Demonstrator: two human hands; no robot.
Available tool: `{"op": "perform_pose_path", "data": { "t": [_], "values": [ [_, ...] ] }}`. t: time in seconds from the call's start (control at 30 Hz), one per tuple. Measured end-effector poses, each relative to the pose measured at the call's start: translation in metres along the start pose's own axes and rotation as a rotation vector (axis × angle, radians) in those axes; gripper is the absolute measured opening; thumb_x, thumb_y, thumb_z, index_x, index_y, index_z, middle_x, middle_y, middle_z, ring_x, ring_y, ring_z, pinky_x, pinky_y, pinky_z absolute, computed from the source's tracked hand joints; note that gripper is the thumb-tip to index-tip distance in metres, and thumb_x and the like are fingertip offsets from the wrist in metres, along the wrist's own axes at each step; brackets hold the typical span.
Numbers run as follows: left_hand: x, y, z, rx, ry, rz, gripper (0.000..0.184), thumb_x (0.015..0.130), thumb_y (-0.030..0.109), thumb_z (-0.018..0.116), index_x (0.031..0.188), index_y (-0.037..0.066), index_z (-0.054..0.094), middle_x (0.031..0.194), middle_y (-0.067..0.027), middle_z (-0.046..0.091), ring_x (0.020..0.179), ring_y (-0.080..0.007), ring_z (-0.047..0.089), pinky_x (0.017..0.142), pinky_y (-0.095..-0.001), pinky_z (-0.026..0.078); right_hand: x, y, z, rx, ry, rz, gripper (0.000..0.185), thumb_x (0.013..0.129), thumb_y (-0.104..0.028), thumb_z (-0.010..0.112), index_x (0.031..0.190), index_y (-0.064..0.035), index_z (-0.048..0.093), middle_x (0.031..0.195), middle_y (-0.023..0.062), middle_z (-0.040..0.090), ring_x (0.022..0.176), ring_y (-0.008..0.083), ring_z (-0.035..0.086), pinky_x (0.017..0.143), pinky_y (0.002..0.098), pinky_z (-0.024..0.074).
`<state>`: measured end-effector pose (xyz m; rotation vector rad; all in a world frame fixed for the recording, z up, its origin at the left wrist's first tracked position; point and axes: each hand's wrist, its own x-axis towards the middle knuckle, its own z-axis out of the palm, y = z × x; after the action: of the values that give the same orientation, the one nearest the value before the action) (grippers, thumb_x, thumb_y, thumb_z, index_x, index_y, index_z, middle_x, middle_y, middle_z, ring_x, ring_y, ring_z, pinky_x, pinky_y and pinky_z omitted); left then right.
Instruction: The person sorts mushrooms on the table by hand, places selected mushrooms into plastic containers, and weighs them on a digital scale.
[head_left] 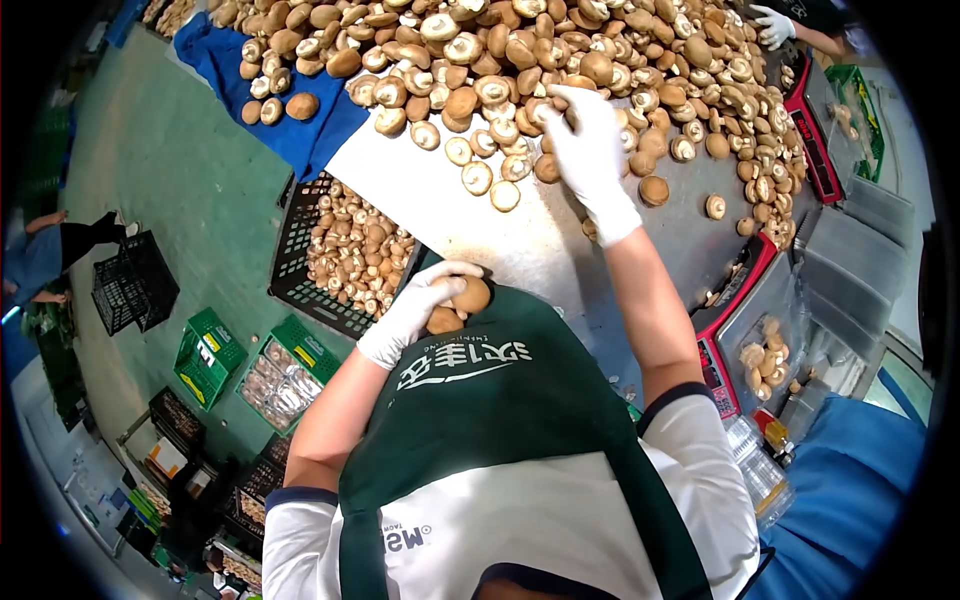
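Observation:
My left hand [425, 305], in a white glove, is closed around brown-capped shiitake mushrooms [470, 296] in front of my dark green apron [480, 370]. At least two caps show there; the palm side is partly hidden. My right hand [588, 150], also gloved in white, is stretched over the near edge of a large heap of shiitake mushrooms [520, 50] on the table [470, 228]. Its fingers are apart, with the tips at the mushrooms, and I see nothing held in it. Several loose mushrooms [504, 195] lie stem-up to the left of this hand.
Below the table's left edge stands a black crate [295, 250] full of mushrooms. A blue cloth [225, 75] lies under part of the heap. Red scales [715, 365] stand on the right, one bearing bagged mushrooms [765, 360]. Another person's gloved hand [775, 27] is at the top right.

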<state>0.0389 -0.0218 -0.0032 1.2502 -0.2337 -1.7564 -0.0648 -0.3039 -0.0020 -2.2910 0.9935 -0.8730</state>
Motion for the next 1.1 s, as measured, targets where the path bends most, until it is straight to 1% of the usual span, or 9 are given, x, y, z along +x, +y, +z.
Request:
{"op": "perform_pose_path", "data": {
  "t": [0.07, 0.27, 0.43, 0.47, 0.57, 0.67, 0.83, 0.93, 1.1],
  "values": [
    [-0.001, 0.001, 0.002, -0.166, 0.117, -0.039, 0.031, 0.095, 0.021, 0.052, 0.121, 0.005, 0.059, 0.100, -0.0085, 0.064, 0.078, -0.0149, 0.061, 0.069, -0.0264, 0.052, -0.008, 0.003, 0.031, -0.135, 0.013, -0.070, 0.030, 0.083, -0.022, 0.068, 0.109, -0.0084, 0.064, 0.101, 0.0122, 0.065, 0.094, 0.0321, 0.060, 0.089, 0.0429, 0.0458],
    [0.010, -0.005, 0.001, -0.360, 0.078, 0.054, 0.039, 0.097, 0.023, 0.055, 0.128, 0.001, 0.054, 0.105, -0.0109, 0.063, 0.077, -0.0152, 0.060, 0.069, -0.0261, 0.052, -0.051, 0.028, 0.003, -0.080, -0.086, 0.010, 0.029, 0.082, -0.016, 0.069, 0.108, -0.0063, 0.064, 0.100, 0.0147, 0.064, 0.094, 0.0329, 0.059, 0.087, 0.0429, 0.0461],
    [0.021, 0.008, 0.006, -0.377, -0.011, 0.031, 0.044, 0.095, 0.022, 0.054, 0.132, -0.001, 0.050, 0.104, -0.0131, 0.063, 0.080, -0.0165, 0.061, 0.070, -0.0269, 0.053, -0.047, 0.013, -0.045, 0.644, -0.124, 0.622, 0.026, 0.095, -0.013, 0.058, 0.117, 0.0007, 0.062, 0.107, 0.0083, 0.065, 0.100, 0.0180, 0.061, 0.085, 0.0307, 0.0507],
    [0.023, 0.008, 0.008, -0.410, -0.020, 0.020, 0.045, 0.095, 0.023, 0.054, 0.132, -0.001, 0.050, 0.103, -0.0134, 0.063, 0.080, -0.0168, 0.061, 0.070, -0.0271, 0.053, -0.050, 0.032, -0.045, 0.540, -0.097, 0.527, 0.030, 0.099, -0.016, 0.052, 0.123, -0.0003, 0.059, 0.110, 0.0093, 0.063, 0.102, 0.0173, 0.061, 0.085, 0.0322, 0.0516],
    [0.029, 0.009, 0.010, -0.459, -0.024, -0.008, 0.046, 0.093, 0.025, 0.054, 0.130, -0.003, 0.051, 0.100, -0.0139, 0.064, 0.080, -0.0181, 0.062, 0.069, -0.0279, 0.054, -0.050, 0.029, -0.057, 1.148, -0.054, 0.780, 0.039, 0.103, -0.024, 0.045, 0.134, -0.0008, 0.050, 0.123, 0.0113, 0.058, 0.107, 0.0204, 0.062, 0.093, 0.0329, 0.0503],
    [0.035, 0.002, 0.003, -0.480, -0.009, -0.040, 0.044, 0.092, 0.024, 0.055, 0.127, -0.003, 0.052, 0.100, -0.0141, 0.064, 0.079, -0.0186, 0.063, 0.067, -0.0285, 0.054, -0.050, 0.027, -0.058, 1.204, 0.005, 0.896, 0.041, 0.103, -0.023, 0.043, 0.137, -0.0020, 0.048, 0.126, 0.0105, 0.057, 0.109, 0.0201, 0.061, 0.096, 0.0334, 0.0485],
    [0.033, 0.004, 0.007, -0.471, 0.064, 0.000, 0.045, 0.091, 0.022, 0.058, 0.126, -0.004, 0.053, 0.100, -0.0127, 0.064, 0.075, -0.0184, 0.062, 0.064, -0.0286, 0.053, -0.062, 0.032, -0.062, 0.596, -0.060, 0.619, 0.027, 0.093, -0.017, 0.057, 0.116, -0.0042, 0.066, 0.111, 0.0087, 0.065, 0.106, 0.0205, 0.060, 0.088, 0.0313, 0.0481],
    [0.038, 0.000, 0.005, -0.448, 0.106, 0.001, 0.046, 0.090, 0.022, 0.058, 0.128, -0.004, 0.052, 0.101, -0.0123, 0.064, 0.076, -0.0179, 0.061, 0.064, -0.0285, 0.053, -0.050, 0.034, -0.071, -0.174, -0.163, 0.236, 0.023, 0.087, -0.016, 0.063, 0.107, -0.0078, 0.070, 0.106, 0.0099, 0.066, 0.102, 0.0259, 0.059, 0.088, 0.0359, 0.0474],
    [0.037, 0.006, 0.009, -0.501, 0.096, -0.012, 0.047, 0.091, 0.021, 0.056, 0.131, -0.003, 0.051, 0.104, -0.0125, 0.064, 0.076, -0.0184, 0.060, 0.064, -0.0275, 0.052, 0.000, 0.002, -0.032, 0.100, -0.113, 0.140, 0.029, 0.082, -0.021, 0.067, 0.110, -0.0134, 0.069, 0.104, 0.0105, 0.065, 0.100, 0.0299, 0.059, 0.087, 0.0401, 0.0486]
  ]
}}
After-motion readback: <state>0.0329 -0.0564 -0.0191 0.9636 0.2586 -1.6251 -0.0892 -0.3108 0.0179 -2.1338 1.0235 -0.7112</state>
